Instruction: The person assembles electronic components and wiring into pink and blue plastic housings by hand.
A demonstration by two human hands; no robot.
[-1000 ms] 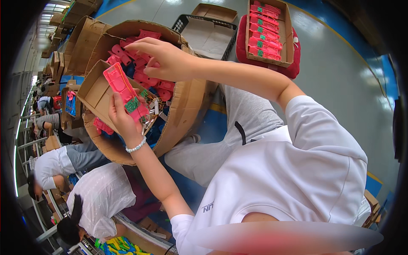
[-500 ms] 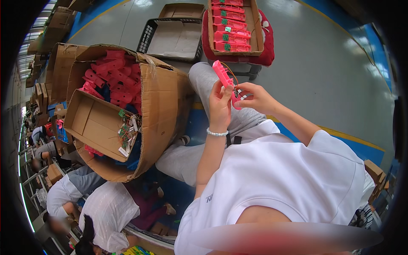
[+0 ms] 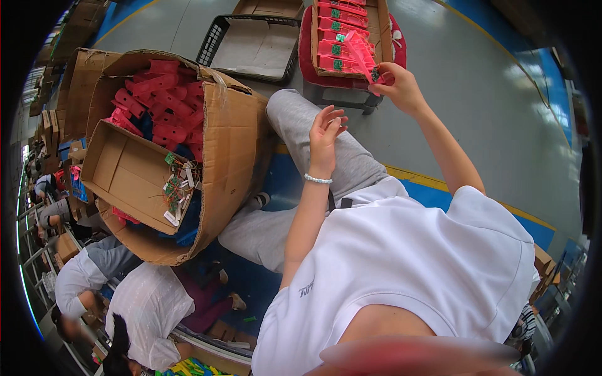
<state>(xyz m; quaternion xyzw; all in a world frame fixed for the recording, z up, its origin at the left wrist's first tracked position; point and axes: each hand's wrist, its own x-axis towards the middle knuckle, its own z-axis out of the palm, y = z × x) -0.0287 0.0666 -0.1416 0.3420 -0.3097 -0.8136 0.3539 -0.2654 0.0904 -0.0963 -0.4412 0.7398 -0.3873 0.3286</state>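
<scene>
Pinched in my right hand [image 3: 396, 88] is a pink plastic shell [image 3: 360, 55] with small electronic parts at its near end. It hangs tilted over the near edge of a cardboard tray [image 3: 381, 37], where several similar pink shells with green circuit boards [image 3: 333, 48] lie in a row. My left hand [image 3: 326, 139] is raised above my grey-trousered leg, its fingers apart and holding nothing. Left of it stands a large carton [image 3: 232, 144] filled with loose pink plastic shells [image 3: 164, 103]. A shallow cardboard box [image 3: 119, 178] rests on them, with wired circuit boards and white parts [image 3: 179, 188] in one corner.
The tray sits on a red cushioned stool [image 3: 308, 62]. A black plastic crate [image 3: 216, 41] with a pale lining is on the floor beside it. Several people [image 3: 150, 313] work at the lower left, near a bench with yellow and green pieces [image 3: 191, 368].
My right hand has carried the pink shell up and right from my lap to the tray. My left hand has let go of it and opened. The view has shifted slightly.
</scene>
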